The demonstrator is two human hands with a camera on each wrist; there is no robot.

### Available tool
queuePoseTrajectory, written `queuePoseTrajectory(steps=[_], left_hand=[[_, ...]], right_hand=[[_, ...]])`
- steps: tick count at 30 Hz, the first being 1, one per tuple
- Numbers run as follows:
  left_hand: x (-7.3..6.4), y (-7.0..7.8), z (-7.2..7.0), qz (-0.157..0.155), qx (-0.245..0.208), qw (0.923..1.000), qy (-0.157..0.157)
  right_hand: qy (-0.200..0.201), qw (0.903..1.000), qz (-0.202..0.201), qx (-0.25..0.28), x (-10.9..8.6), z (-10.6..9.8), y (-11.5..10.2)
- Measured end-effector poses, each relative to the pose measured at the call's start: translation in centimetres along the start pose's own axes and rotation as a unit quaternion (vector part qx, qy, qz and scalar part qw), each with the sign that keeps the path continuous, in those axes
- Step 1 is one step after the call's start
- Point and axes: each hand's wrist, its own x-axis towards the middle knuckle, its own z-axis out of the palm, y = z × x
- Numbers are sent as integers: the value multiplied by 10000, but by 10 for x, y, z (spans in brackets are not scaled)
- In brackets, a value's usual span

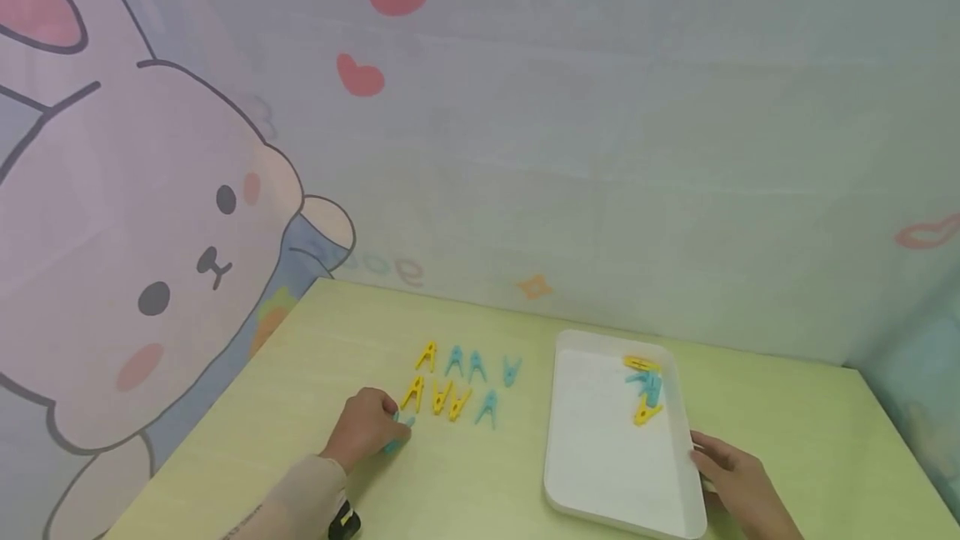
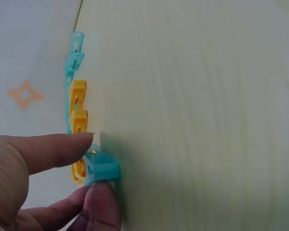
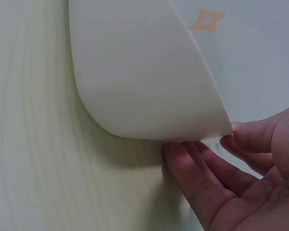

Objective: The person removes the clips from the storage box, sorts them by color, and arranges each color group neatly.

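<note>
My left hand (image 1: 365, 426) pinches a teal clothespin (image 1: 392, 445) between thumb and fingers, low over the table. In the left wrist view that clothespin (image 2: 105, 169) sits between the thumb above and the fingertips below. To its right lie several yellow clothespins (image 1: 412, 394) and teal clothespins (image 1: 489, 408) in two loose rows. On the right, my right hand (image 1: 738, 477) holds the side edge of a white tray (image 1: 600, 440). The right wrist view has the thumb at the tray's rim (image 3: 221, 108) and the other fingers against its outer wall. Inside the tray, yellow and teal clothespins (image 1: 647, 412) lie near the far right.
The pale green table (image 1: 480, 490) backs onto a wall hanging (image 1: 600, 148) printed with a rabbit and hearts. A black band (image 1: 344, 521) is on the left wrist. The tray stands right of the clothespin rows.
</note>
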Motion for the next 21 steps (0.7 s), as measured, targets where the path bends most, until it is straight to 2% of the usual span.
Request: queuePoseTrajectory(steps=[7,10,15,21], left_hand=[[-1,4,-1,-148,16,9999,-25],[0,6,-3,-79,36,10000,11],[1,16,-7,81,-221,9996,179],[1,35,-4,219,-751,9968,172]], right_hand=[[34,10000,15,54,-2,0,-3],[63,10000,-18,35,-3,0,-3],[118,9998,-81,100,-5,0,-4],[109,9998,-84,170,-6,1,-3]])
